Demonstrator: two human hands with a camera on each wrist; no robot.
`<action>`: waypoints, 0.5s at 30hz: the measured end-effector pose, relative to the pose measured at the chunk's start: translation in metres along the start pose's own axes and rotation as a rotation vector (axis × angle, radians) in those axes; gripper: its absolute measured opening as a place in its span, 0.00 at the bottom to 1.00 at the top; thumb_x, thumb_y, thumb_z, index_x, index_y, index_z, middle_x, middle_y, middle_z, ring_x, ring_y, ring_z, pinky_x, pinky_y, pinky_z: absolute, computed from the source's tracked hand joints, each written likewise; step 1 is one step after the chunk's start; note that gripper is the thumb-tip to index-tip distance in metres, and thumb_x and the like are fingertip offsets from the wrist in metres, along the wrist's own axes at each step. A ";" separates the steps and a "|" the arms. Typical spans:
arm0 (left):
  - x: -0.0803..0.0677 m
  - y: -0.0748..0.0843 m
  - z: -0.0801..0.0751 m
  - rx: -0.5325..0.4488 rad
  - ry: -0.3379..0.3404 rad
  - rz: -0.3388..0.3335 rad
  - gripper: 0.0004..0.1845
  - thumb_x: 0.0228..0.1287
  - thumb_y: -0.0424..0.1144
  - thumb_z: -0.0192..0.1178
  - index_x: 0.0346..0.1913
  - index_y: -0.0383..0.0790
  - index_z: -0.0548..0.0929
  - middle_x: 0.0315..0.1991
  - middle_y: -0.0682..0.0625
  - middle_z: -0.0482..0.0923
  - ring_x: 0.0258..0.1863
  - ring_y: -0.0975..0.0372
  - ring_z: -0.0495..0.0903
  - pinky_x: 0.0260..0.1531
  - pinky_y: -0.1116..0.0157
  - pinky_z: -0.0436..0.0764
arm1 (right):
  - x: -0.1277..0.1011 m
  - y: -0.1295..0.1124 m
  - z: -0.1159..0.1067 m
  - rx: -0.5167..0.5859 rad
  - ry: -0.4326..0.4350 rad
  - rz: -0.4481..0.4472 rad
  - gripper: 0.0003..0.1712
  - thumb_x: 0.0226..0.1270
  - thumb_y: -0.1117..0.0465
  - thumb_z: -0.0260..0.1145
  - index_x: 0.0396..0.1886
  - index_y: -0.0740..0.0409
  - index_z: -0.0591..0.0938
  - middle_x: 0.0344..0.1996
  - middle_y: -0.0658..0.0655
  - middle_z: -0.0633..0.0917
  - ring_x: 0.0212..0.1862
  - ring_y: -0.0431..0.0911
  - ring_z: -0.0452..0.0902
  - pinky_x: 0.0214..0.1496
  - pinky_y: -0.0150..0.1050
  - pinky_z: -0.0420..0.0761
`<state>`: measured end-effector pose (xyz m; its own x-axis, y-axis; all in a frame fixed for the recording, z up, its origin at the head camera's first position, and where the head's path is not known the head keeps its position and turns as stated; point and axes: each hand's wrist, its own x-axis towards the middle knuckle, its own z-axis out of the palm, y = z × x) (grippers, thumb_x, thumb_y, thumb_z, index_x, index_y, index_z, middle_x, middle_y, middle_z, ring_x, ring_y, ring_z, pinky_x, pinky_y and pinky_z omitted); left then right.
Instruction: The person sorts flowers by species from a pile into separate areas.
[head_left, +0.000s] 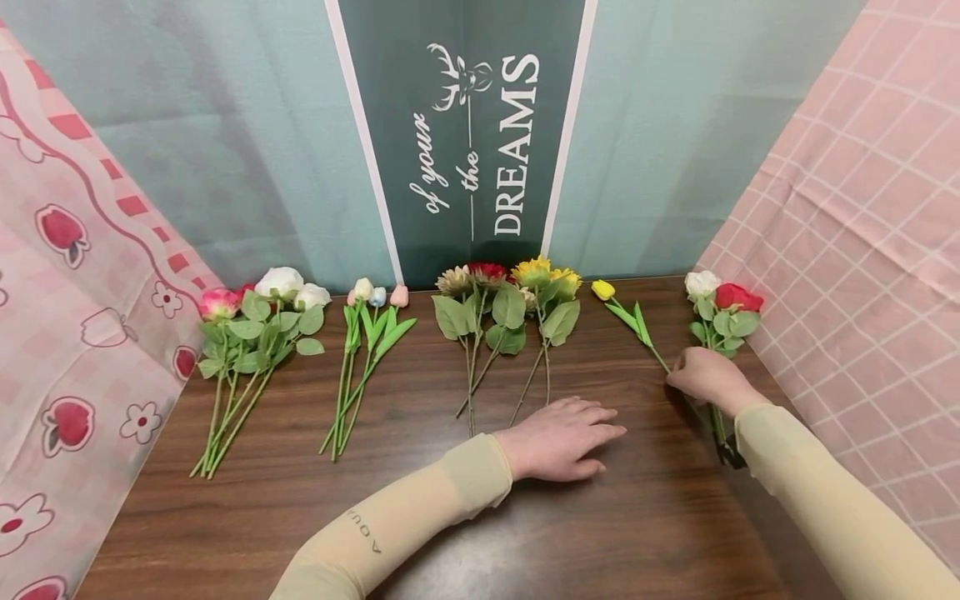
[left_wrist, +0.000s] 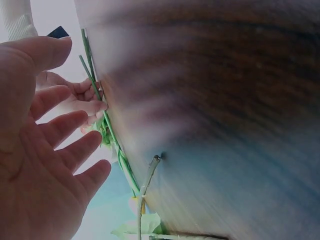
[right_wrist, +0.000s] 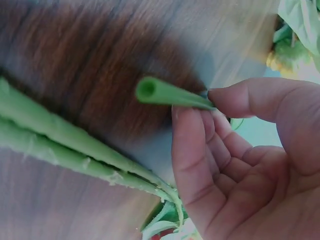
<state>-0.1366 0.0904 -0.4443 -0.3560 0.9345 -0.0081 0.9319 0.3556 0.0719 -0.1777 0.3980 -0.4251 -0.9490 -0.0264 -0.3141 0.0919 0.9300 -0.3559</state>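
Between thumb and fingers, my right hand (head_left: 708, 379) pinches the green stem of a yellow tulip (head_left: 603, 290), which lies slanted at the right of the table. The hollow cut end of that stem (right_wrist: 148, 90) shows in the right wrist view. Just beyond this hand lie a white and a red rose (head_left: 738, 297); their stems run beneath it. My left hand (head_left: 562, 439) is spread with straight fingers, palm down, low over the middle of the table. It is nearest the stems of the sunflowers (head_left: 534, 273) and holds nothing.
Further left on the brown wooden table (head_left: 247, 533) lie pastel tulips (head_left: 378, 297) and a bunch of white and pink flowers (head_left: 279, 285). Beside the sunflowers are a red and a beige bloom (head_left: 453, 282). Fabric walls (head_left: 862, 208) stand at the back and both sides.
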 end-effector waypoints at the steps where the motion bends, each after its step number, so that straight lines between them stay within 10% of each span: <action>1: 0.000 -0.001 -0.001 -0.011 0.006 -0.004 0.33 0.77 0.58 0.53 0.79 0.52 0.65 0.78 0.52 0.62 0.76 0.59 0.61 0.76 0.58 0.56 | -0.001 0.000 0.000 0.035 -0.007 -0.006 0.19 0.65 0.61 0.59 0.15 0.50 0.66 0.10 0.48 0.69 0.16 0.44 0.71 0.24 0.39 0.71; 9: -0.008 -0.017 -0.010 -0.146 0.097 -0.085 0.28 0.77 0.54 0.54 0.75 0.51 0.72 0.74 0.54 0.68 0.73 0.62 0.65 0.74 0.63 0.60 | -0.005 -0.003 0.003 0.498 -0.059 0.013 0.15 0.78 0.65 0.58 0.44 0.78 0.81 0.32 0.59 0.87 0.33 0.47 0.85 0.36 0.43 0.87; 15: -0.024 -0.040 -0.022 -0.384 0.246 -0.284 0.22 0.78 0.50 0.54 0.69 0.51 0.78 0.67 0.56 0.76 0.67 0.64 0.73 0.68 0.64 0.68 | -0.015 -0.034 0.008 0.758 -0.002 -0.047 0.24 0.79 0.62 0.61 0.57 0.83 0.73 0.41 0.66 0.88 0.39 0.47 0.88 0.44 0.44 0.88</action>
<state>-0.1669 0.0531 -0.4254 -0.6391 0.7543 0.1501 0.7204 0.5187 0.4604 -0.1639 0.3636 -0.4149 -0.9566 -0.0616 -0.2850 0.2339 0.4215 -0.8761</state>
